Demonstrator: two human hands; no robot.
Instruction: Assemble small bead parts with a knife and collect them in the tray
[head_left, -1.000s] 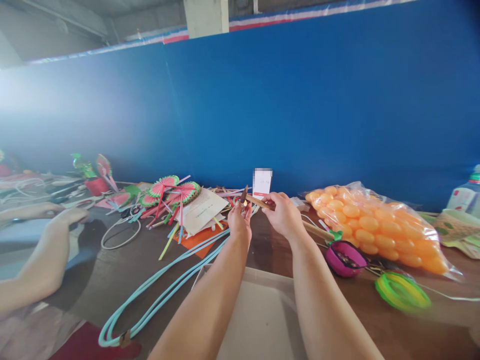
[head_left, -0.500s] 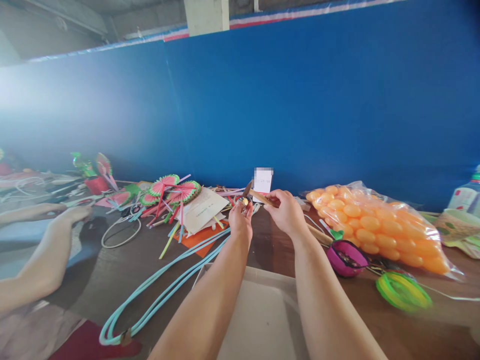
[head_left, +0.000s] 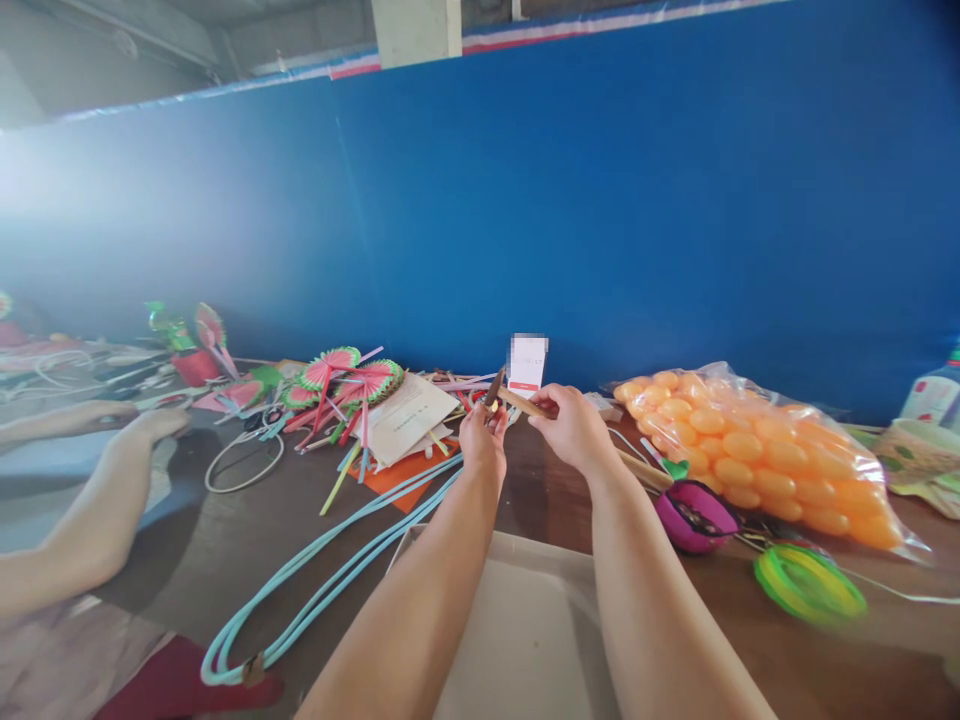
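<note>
My left hand (head_left: pixel 480 440) is closed around a dark, narrow, blade-like piece (head_left: pixel 494 387) that points up from the fingers. A small shiny gold spot shows at its base, too small to name. Just to the right, my right hand (head_left: pixel 574 425) pinches a flat wooden stick (head_left: pixel 519 401). The stick's far end comes close to the blade-like piece; whether they touch I cannot tell. Both hands are above the table, beyond a pale tray (head_left: pixel 525 620) lying under my forearms.
Light-blue tubing (head_left: pixel 300 570) loops left of the tray. Watermelon-patterned paper fans (head_left: pixel 367 384), papers (head_left: pixel 405 420) and sticks lie behind it. Right stand a purple pouch (head_left: pixel 694 520), green rings (head_left: pixel 810 583) and a bag of orange balls (head_left: pixel 765 455). Another person's arms (head_left: pixel 97 500) rest at left.
The blade-like piece in my left hand has turned slightly more upright, and the shiny spot shows less. My right hand and the stick have barely shifted.
</note>
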